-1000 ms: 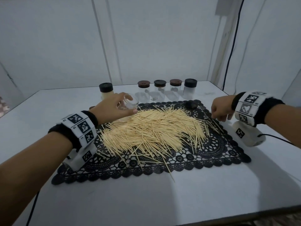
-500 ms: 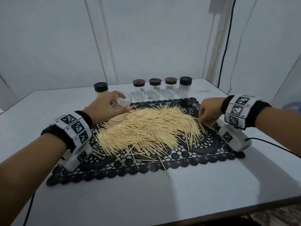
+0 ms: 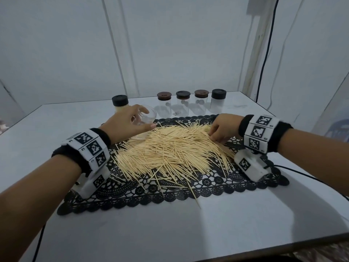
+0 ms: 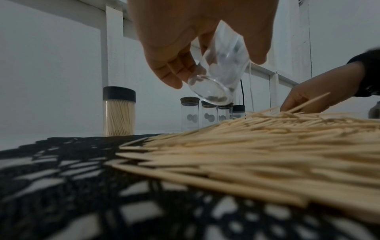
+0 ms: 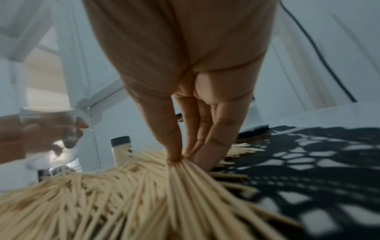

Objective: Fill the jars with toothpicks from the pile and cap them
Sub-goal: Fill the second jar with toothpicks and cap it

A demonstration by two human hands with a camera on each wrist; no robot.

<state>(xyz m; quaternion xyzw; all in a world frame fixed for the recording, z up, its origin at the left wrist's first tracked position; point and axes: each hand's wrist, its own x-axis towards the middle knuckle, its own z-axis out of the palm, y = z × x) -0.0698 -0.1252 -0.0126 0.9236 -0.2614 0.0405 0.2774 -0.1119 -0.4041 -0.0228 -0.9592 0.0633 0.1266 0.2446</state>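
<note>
The pile of toothpicks [image 3: 170, 148] lies spread on a black lace mat [image 3: 217, 184] between the two hands, with a few loose sticks strewn over the mat's near edge. The right hand [image 3: 222, 127] is down on the pile's far right side; in the right wrist view its thumb and fingers [image 5: 174, 139] close together on a small bunch of toothpicks [image 5: 185, 172], pinching their ends. The left hand [image 3: 126, 125] holds an open clear jar [image 3: 146, 117] at the far left edge of the pile, fingers and thumb curled round its wall. The jar is tilted and lifted off the mat, and in the left wrist view its round glass base [image 4: 207, 91] shows below the fingers. It looks empty, with no cap on it.

Just beyond the left hand stands a jar full of toothpicks [image 3: 120, 105] with a black cap, upright on the white table [image 3: 170, 233]. Past the pile, between the two hands and farther back, four capped clear jars [image 3: 190, 104] stand in a row, upright and close together; two have brown caps and two black. Both wrists wear bands with black and white square markers [image 3: 90, 146], and a dark cable [image 3: 302, 175] trails off from under the right wrist
</note>
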